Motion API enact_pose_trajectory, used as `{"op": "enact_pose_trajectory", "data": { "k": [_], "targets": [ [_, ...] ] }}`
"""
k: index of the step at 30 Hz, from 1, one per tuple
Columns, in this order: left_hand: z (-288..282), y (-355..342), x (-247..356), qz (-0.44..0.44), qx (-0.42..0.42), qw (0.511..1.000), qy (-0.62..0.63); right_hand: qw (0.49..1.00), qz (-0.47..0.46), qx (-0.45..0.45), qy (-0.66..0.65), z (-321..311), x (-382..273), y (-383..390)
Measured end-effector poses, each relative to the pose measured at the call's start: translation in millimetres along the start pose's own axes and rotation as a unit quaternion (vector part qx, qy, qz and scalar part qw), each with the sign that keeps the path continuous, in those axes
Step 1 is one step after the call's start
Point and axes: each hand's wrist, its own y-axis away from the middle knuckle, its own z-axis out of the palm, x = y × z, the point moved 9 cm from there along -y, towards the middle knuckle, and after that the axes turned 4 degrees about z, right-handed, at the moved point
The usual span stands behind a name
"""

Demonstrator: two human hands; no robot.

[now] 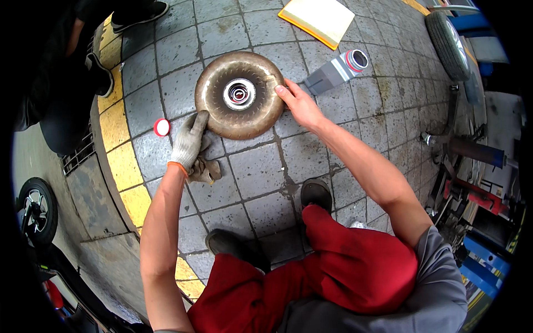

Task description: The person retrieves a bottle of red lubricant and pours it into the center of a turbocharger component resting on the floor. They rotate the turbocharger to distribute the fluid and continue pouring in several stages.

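Note:
A round brown metal torque converter [211, 111] with a silver hub at its centre lies hub-up between my hands. My left hand [189, 141], in a grey-white work glove with an orange cuff, is closed on its lower left rim. My bare right hand [300, 102] grips the right rim, thumb on top and fingers hidden beneath. Whether the converter rests fully on the tiles I cannot tell. A crumpled brown glove or rag [206, 171] lies under my left hand. Just beyond my right hand is a grey bottle [331, 75], uncapped, with a red ring at its neck.
A red-and-white cap [161, 127] lies left of my left hand. A yellow-edged rectangular air filter [319, 21] sits at the far side. Another person's shoe [100, 75] is at upper left. A tyre [447, 47] and metal equipment [472, 150] line the right; a wheel [38, 211] is at left.

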Motion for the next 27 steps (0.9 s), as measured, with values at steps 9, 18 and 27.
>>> {"op": "enact_pose_trajectory", "data": {
  "k": [9, 18, 27],
  "targets": [
    [-9.9, 4.8, 6.3, 0.001, -0.029, 0.999, -0.015, 0.998, 0.008, 0.032, 0.051, 1.3, -6.4, 1.9],
    [0.4, 12.8, 31.1, -0.006, 0.028, 0.999, -0.019, 0.995, 0.061, 0.016, 0.078, -13.2, 12.4, -7.9],
    [4.8, 14.6, 34.4, -0.014, 0.017, 0.999, -0.029, 0.996, 0.059, 0.023, 0.059, -18.4, 20.6, -9.3]
  ]
}}
